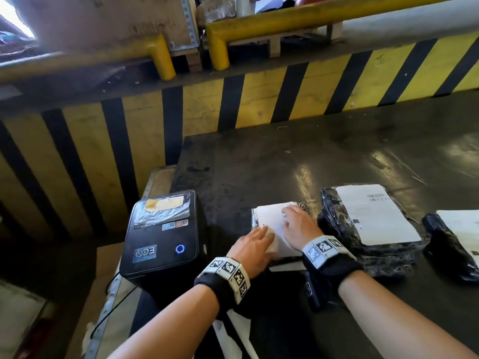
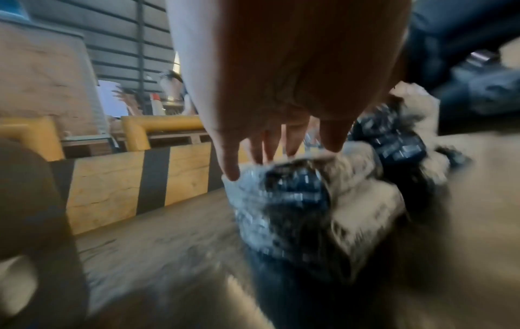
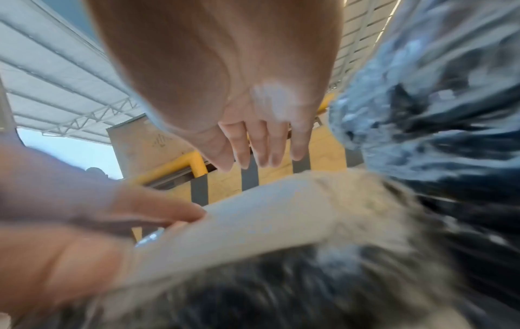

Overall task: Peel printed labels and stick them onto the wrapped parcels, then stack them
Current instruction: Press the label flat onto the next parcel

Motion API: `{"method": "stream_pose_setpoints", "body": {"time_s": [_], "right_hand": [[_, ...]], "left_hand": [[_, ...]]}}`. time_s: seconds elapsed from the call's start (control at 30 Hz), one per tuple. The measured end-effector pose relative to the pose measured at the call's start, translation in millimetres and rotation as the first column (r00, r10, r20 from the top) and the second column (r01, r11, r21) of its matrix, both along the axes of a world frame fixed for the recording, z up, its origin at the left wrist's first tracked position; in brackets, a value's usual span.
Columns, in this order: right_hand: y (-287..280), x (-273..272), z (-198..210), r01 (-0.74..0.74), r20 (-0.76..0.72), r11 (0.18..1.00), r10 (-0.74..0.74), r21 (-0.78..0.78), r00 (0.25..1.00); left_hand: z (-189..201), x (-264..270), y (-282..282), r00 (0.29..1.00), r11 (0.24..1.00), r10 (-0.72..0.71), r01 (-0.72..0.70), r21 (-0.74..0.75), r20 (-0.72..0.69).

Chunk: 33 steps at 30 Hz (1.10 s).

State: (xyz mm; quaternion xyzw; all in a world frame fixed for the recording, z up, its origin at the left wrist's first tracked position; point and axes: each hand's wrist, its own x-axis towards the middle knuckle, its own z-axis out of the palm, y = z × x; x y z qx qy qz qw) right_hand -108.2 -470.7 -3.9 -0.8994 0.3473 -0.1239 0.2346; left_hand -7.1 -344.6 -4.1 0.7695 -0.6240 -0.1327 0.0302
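A dark wrapped parcel (image 1: 255, 224) lies on the table just right of the printer, with a white label (image 1: 270, 218) across its top. My left hand (image 1: 255, 243) lies flat on the label's near left part, fingers straight. My right hand (image 1: 298, 226) presses flat on the label's right part. In the left wrist view the left hand (image 2: 267, 151) reaches down to the shiny parcel (image 2: 281, 200). In the right wrist view the right hand (image 3: 261, 153) hovers with straight fingers over the white label (image 3: 253, 218).
A black label printer (image 1: 160, 234) stands left of the parcel. Two more labelled dark parcels (image 1: 368, 224) (image 1: 456, 242) lie to the right. A yellow-and-black striped barrier (image 1: 233, 104) runs behind the dark table (image 1: 311, 156). White backing strips (image 1: 228, 332) hang near my arms.
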Motion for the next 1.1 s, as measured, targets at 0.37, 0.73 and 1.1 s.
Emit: {"method": "stream_pose_setpoints", "body": {"time_s": [0.37, 0.73, 1.1], "right_hand": [[-30, 36, 7, 0.023, -0.498, 0.999, 0.002, 0.044, 0.867], [-4, 49, 19, -0.162, -0.536, 0.985, 0.171, 0.065, 0.826], [1, 46, 23, -0.142, -0.564, 0.988, 0.155, 0.067, 0.811]], "left_hand": [[-13, -3, 12, 0.999, 0.999, 0.015, -0.017, 0.049, 0.037], [-29, -1, 14, 0.999, 0.998, 0.05, -0.05, -0.025, 0.006], [-17, 4, 13, 1.0, 1.0, -0.014, 0.015, 0.019, -0.024]]}}
